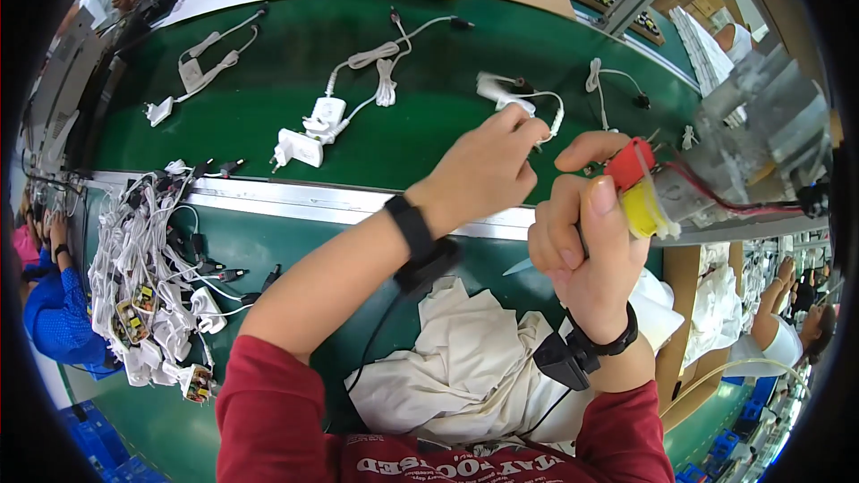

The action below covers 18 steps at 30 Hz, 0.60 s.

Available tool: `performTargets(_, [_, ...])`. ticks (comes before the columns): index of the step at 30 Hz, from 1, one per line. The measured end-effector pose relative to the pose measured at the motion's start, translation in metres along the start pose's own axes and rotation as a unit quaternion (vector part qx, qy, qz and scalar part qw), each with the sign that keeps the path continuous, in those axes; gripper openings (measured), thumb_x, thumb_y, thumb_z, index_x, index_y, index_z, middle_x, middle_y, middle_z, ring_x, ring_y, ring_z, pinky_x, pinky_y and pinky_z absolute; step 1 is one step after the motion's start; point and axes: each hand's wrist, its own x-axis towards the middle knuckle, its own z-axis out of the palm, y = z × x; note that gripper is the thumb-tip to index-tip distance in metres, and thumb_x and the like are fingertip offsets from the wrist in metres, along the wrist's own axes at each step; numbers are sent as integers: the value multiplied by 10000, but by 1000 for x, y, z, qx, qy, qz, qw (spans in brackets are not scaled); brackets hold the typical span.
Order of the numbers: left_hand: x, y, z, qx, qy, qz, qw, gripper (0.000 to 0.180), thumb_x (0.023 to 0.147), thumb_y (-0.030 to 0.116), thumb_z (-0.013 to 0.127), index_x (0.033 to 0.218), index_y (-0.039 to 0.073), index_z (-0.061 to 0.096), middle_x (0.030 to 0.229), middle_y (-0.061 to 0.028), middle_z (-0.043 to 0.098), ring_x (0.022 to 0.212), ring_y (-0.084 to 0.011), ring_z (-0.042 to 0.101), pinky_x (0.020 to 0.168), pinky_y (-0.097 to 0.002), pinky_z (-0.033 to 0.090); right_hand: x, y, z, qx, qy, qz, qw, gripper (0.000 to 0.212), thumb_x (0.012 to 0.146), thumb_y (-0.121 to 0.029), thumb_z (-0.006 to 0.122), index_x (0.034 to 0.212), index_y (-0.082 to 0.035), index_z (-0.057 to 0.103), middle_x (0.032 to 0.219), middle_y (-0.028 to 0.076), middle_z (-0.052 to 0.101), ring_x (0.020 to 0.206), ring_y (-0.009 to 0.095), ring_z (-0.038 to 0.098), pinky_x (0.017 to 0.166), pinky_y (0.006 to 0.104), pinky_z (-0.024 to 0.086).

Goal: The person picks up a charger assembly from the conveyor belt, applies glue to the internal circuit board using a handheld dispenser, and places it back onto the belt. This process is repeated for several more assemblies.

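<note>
My left hand (483, 161) reaches over the green conveyor belt with its fingers bent together. At its fingertips is a white power adapter (497, 92), smeared by motion, with a white cable (560, 112) trailing beside it. My right hand (586, 233) is raised on the right, thumb and forefinger closed around a red block (630, 164). Attached below this is a yellow part (641, 208), and red and black wires run off to the right. What the block belongs to I cannot make out. A pale pointed tip (517, 266) shows under the right hand, its other end hidden.
More white adapters with bundled cables (324, 114) lie on the belt (242, 125). A tangled heap of cables and circuit boards (148, 277) sits front left. White cloth (465, 358) lies before me; a cardboard box (684, 304) and a clear guard (761, 116) stand at right.
</note>
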Motion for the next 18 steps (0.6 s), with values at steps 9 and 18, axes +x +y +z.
performTargets(9, [-20,78,-53,388,159,83,904,473,705,90,663,1126,14,463,1029,-152,547,941,-337,561,761,-394,486,4,-18,-27,39,10,4,999,284,934,-275,484,1030,-17,412,501,-31,323,386,39,266,360,213,223])
performTargets(18, [-112,73,-96,533,184,-204,800,387,678,62,673,1025,33,506,969,-143,568,865,-308,580,677,-398,496,-1,-23,-37,21,-15,-5,1000,246,932,-241,485,1015,-14,432,528,-29,358,403,33,290,361,207,243])
